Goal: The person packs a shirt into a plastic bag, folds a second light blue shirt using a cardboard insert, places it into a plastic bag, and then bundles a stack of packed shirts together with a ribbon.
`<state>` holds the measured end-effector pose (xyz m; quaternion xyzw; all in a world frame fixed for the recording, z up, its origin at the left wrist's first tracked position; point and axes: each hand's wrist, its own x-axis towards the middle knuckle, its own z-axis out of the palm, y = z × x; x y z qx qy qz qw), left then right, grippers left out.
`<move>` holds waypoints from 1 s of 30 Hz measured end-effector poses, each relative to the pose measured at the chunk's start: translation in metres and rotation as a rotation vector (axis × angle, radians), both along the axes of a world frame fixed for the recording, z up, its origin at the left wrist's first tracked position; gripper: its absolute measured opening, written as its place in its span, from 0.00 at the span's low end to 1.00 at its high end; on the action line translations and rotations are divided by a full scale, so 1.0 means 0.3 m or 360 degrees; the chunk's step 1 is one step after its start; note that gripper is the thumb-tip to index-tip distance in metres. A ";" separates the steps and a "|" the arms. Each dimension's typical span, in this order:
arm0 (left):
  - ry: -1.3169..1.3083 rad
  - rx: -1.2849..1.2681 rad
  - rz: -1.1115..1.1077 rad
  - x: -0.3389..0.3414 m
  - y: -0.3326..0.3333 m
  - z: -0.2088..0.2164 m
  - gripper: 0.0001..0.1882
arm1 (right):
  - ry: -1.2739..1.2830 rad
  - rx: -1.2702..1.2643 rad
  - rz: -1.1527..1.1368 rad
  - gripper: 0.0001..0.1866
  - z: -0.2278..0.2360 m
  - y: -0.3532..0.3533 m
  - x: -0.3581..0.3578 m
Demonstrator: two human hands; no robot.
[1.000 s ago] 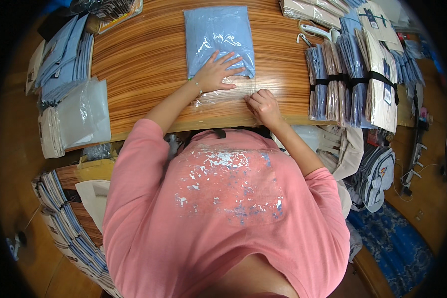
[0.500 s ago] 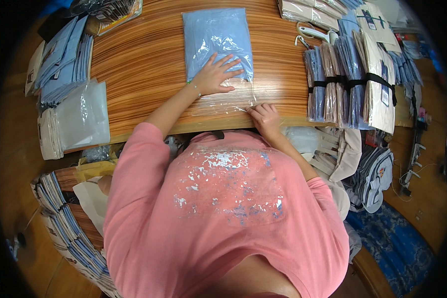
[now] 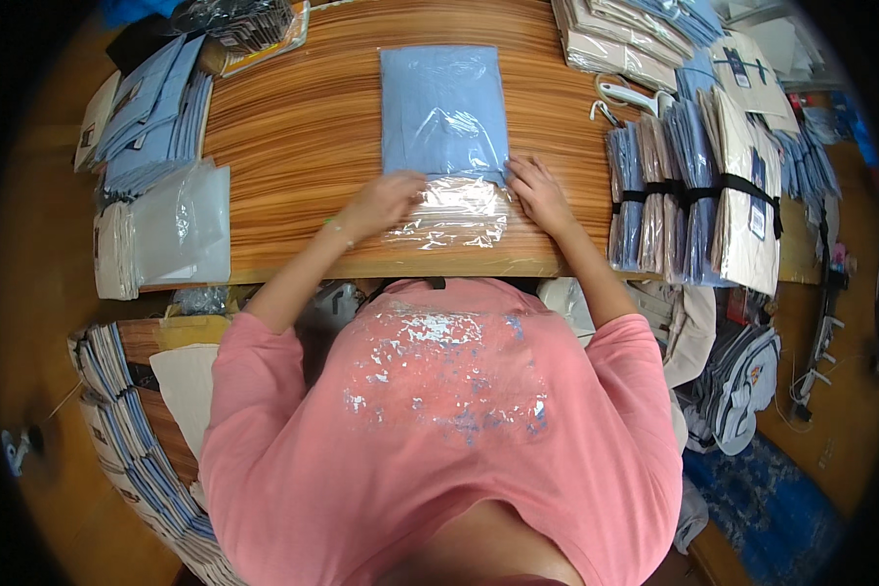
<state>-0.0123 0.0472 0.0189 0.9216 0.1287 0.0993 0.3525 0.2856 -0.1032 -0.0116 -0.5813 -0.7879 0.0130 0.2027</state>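
Note:
A folded blue cloth item (image 3: 441, 112) lies inside a clear plastic bag (image 3: 449, 217) on the wooden table. The bag's loose, shiny end reaches toward me past the cloth's near edge. At the near left corner of the cloth, my left hand (image 3: 386, 202) has its fingers curled in on the plastic, slightly smeared by motion. On the opposite side, my right hand (image 3: 542, 195) holds the bag's right edge with bent fingers, level with the bottom of the cloth. The fingertips of both hands are partly hidden.
Empty plastic bags (image 3: 186, 230) and folded blue items (image 3: 156, 117) are stacked at the left. Strapped bundles of bagged beige and blue items (image 3: 689, 190) stand at the right, below a white-handled tool (image 3: 635, 96). Beige packages (image 3: 615, 44) lie behind. The table's front edge (image 3: 313, 271) is close to me.
My left hand has come off the top of the cloth to the bag's left side. My right hand has moved up along the bag's right edge from its near corner.

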 end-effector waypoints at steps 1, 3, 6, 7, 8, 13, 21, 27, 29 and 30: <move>-0.0050 0.0242 0.0102 -0.060 0.036 -0.022 0.11 | -0.0041 -0.0041 0.0053 0.12 0.001 0.001 0.007; -0.0109 0.0475 0.0166 -0.124 0.061 -0.045 0.11 | -0.0122 -0.0046 0.0130 0.11 0.013 0.000 0.000; -0.0147 0.0521 0.0066 -0.154 0.070 -0.064 0.11 | -0.0217 0.0011 0.0214 0.10 0.044 0.011 -0.003; -0.0155 0.0582 0.0051 -0.150 0.070 -0.068 0.12 | -0.0232 -0.0011 0.0263 0.10 0.049 0.021 0.003; -0.0164 0.0643 0.0033 -0.146 0.071 -0.072 0.12 | -0.0247 -0.0034 0.0311 0.10 0.050 0.025 0.006; -0.0101 0.0719 -0.0030 -0.155 0.087 -0.119 0.11 | -0.0327 -0.0039 0.0369 0.11 0.043 0.027 0.005; -0.0211 0.0696 0.0152 -0.111 0.067 -0.099 0.10 | 0.0065 -0.0182 0.0033 0.09 0.076 0.032 -0.044; -0.0123 -0.0350 0.1406 0.005 0.042 -0.073 0.16 | 0.1290 -0.0315 -0.0903 0.18 0.058 0.163 -0.055; -0.0261 -0.0367 0.1538 0.038 0.031 -0.099 0.17 | 0.1128 -0.0292 -0.1070 0.17 0.057 0.192 -0.067; -0.0294 -0.0372 0.1565 0.057 0.027 -0.091 0.17 | 0.1044 -0.0282 -0.1163 0.16 0.053 0.198 -0.066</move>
